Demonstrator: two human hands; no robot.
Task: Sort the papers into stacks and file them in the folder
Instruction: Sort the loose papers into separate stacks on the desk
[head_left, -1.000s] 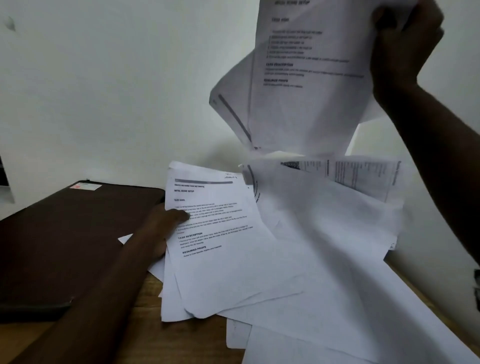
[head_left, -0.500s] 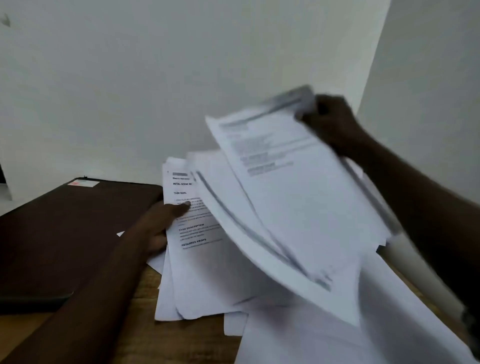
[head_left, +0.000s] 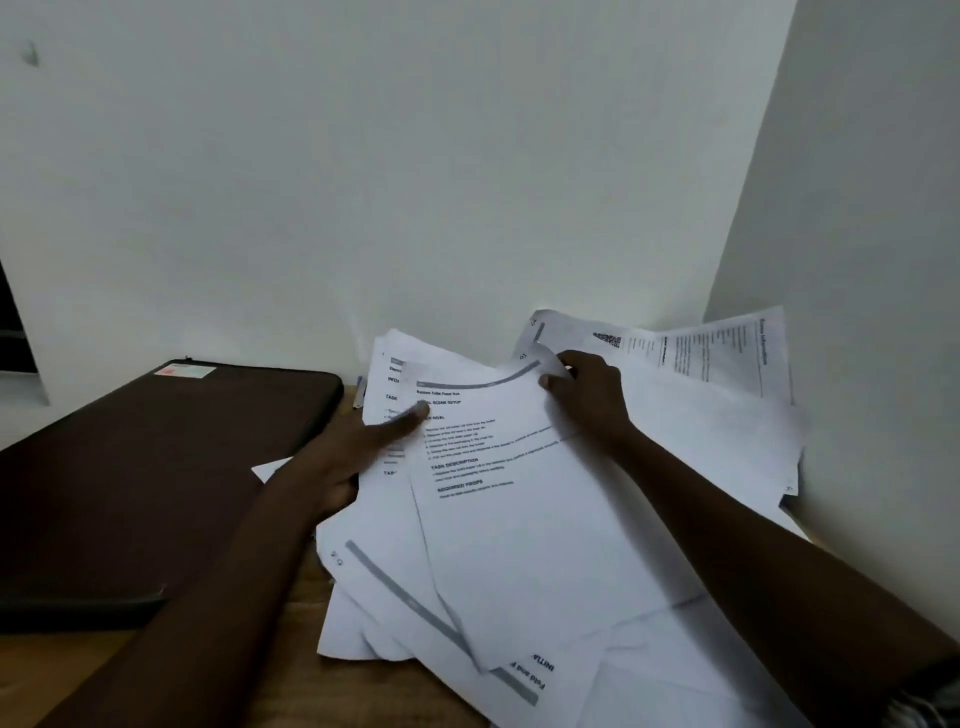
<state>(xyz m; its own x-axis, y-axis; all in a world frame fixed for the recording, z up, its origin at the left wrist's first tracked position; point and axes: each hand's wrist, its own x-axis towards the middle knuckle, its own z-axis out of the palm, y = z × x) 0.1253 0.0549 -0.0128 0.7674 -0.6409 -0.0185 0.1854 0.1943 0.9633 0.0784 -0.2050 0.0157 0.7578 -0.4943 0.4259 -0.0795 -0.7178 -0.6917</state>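
My R hand pinches top sheet by its corner, prob. to square it; L hand, fingers straight, pins the pile on counter so nothing slides, beside folder.

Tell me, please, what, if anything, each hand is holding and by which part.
The right hand pinches the top printed sheet at its upper right corner. The left hand grips nothing; an outstretched finger presses that sheet's upper left.
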